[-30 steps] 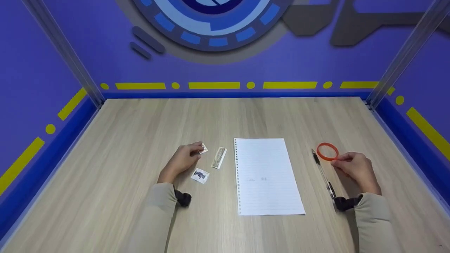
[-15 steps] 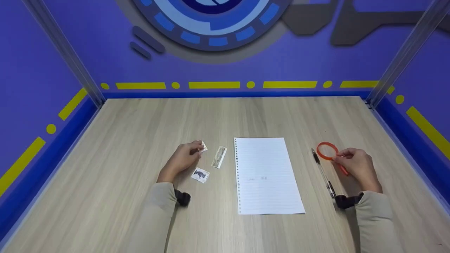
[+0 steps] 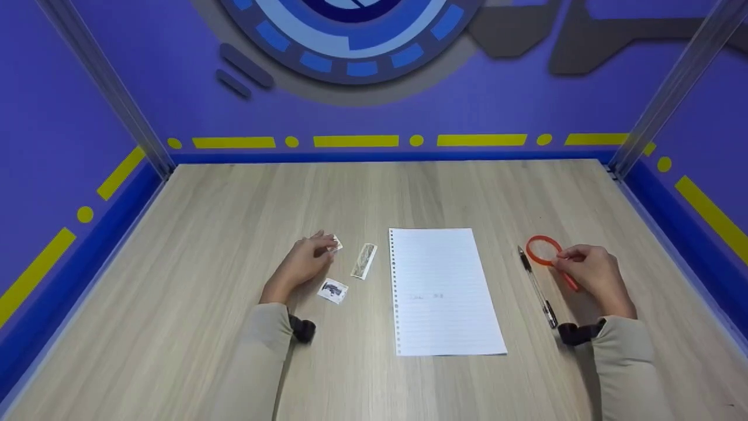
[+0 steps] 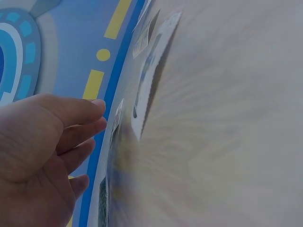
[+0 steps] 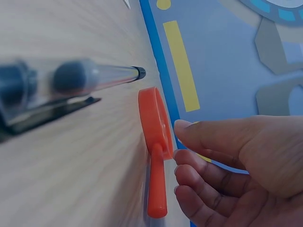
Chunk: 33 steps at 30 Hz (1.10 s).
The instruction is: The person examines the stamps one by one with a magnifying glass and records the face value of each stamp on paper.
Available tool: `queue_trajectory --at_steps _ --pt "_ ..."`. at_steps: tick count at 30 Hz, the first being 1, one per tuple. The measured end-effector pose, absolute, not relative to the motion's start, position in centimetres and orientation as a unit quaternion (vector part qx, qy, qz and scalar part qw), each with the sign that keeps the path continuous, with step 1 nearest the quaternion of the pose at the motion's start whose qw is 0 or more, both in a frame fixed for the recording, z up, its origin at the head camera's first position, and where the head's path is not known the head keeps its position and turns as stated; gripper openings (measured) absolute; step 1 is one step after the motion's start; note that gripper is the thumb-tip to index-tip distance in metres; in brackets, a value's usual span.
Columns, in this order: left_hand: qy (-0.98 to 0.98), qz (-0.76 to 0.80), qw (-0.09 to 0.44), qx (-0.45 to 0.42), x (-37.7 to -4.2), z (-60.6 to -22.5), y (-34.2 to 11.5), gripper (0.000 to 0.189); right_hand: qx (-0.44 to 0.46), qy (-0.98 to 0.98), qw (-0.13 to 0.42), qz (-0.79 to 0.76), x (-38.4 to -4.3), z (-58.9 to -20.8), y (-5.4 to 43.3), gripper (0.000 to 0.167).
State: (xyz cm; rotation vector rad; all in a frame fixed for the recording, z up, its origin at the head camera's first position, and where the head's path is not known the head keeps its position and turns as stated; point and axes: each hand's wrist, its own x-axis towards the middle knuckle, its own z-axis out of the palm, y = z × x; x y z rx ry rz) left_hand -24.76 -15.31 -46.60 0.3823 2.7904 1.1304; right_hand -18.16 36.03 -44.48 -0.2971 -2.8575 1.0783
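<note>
My left hand (image 3: 302,260) hovers over a small postage stamp (image 3: 335,242), its fingertips overlapping it in the head view. Nothing shows between the loosely bent fingers (image 4: 78,153) in the left wrist view. A long narrow stamp (image 3: 364,261) and a stamp with a dark figure (image 3: 333,290) lie close by. Below the fingers, the left wrist view also shows a green stamp (image 4: 103,203). On the right, an orange-red magnifying glass (image 5: 152,118) lies flat. My right hand (image 3: 593,275) is over the join of its ring and handle, thumb and fingers apart, fingertips right by the rim.
A lined sheet of paper (image 3: 444,327) with punched holes and faint writing lies mid-table. Between it and the magnifying glass is a clear pen with black parts (image 3: 537,289). Blue panels (image 3: 362,117) wall the wooden table (image 3: 280,199) at the back and sides.
My right hand has shifted slightly up and right, and the magnifying glass's handle now shows below it. My left fingers have moved slightly up and left, uncovering more of the stamp.
</note>
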Motion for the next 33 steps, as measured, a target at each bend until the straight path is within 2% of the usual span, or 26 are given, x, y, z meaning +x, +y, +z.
queue_trajectory --at_steps 10,22,33 --pt "0.919 0.366 0.066 0.133 -24.1 -45.2 -14.9 0.036 -0.056 -0.936 0.024 0.346 -18.3 -43.8 36.1 0.028" --pt "0.904 0.358 0.089 0.216 -22.2 -43.4 -11.4 0.043 0.019 -0.946 0.000 0.323 -18.7 -43.3 35.6 0.029" --pt "0.875 0.353 0.107 0.312 -20.3 -44.6 -8.8 0.047 0.085 -0.953 -0.014 0.291 -19.5 -43.8 35.1 0.032"
